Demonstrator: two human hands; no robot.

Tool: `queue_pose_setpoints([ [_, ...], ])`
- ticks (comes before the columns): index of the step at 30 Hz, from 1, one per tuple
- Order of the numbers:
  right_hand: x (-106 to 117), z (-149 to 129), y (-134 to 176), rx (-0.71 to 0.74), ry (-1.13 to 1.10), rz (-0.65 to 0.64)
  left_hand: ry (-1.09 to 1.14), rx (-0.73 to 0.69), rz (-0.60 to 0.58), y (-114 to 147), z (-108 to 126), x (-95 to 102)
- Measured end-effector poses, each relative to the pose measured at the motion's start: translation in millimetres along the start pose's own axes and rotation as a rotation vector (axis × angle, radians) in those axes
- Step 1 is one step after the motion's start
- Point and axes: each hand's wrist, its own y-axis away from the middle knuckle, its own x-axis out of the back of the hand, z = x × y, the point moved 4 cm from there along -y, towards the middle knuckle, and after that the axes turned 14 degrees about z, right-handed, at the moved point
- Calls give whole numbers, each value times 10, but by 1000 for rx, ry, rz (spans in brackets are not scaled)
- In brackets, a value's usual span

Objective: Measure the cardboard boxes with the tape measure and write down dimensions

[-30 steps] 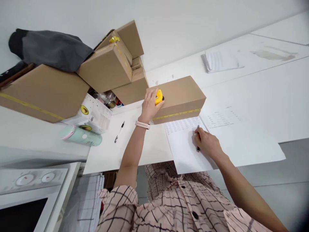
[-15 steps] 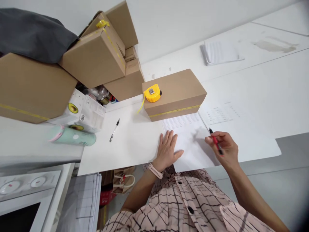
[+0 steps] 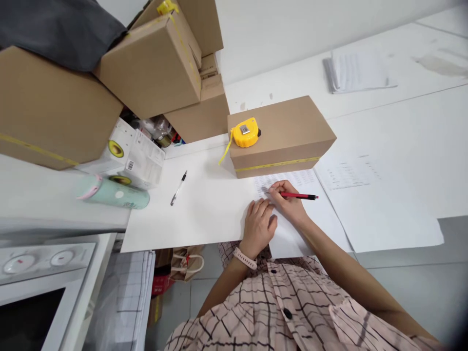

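My right hand (image 3: 288, 201) is closed round a red pen (image 3: 298, 195), its tip down at the printed sheet (image 3: 288, 243). Beside it my left hand (image 3: 258, 225) lies flat across the sheet's left edge, fingers stretched forward, a pink band at the wrist. Just beyond both hands a cardboard box (image 3: 281, 129) rests over the sheet's far part. On the box's left end sits a yellow tape measure (image 3: 245, 132), with a short length of tape hanging out. A black-and-clear pen (image 3: 179, 188) lies on the white table to the left.
Stacked cardboard boxes (image 3: 153, 68) fill the back left. A mint-green bottle (image 3: 117, 192) lies by a white avocado-print carton (image 3: 144, 158). More papers (image 3: 360, 70) lie at the back right. A white appliance (image 3: 44, 268) with knobs stands at the lower left.
My right hand has moved left with the red pen, from the sheet's right side to beside my left hand, and the pen tip now meets the print. The view has shifted slightly.
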Motion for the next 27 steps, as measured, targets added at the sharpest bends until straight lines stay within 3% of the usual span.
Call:
queue_pose_setpoints([
  [8, -22, 88, -31, 127, 143, 160, 56, 32, -9, 8, -18, 2],
  [27, -65, 100, -23, 161, 238, 105, 84, 40, -8, -9, -23, 27],
])
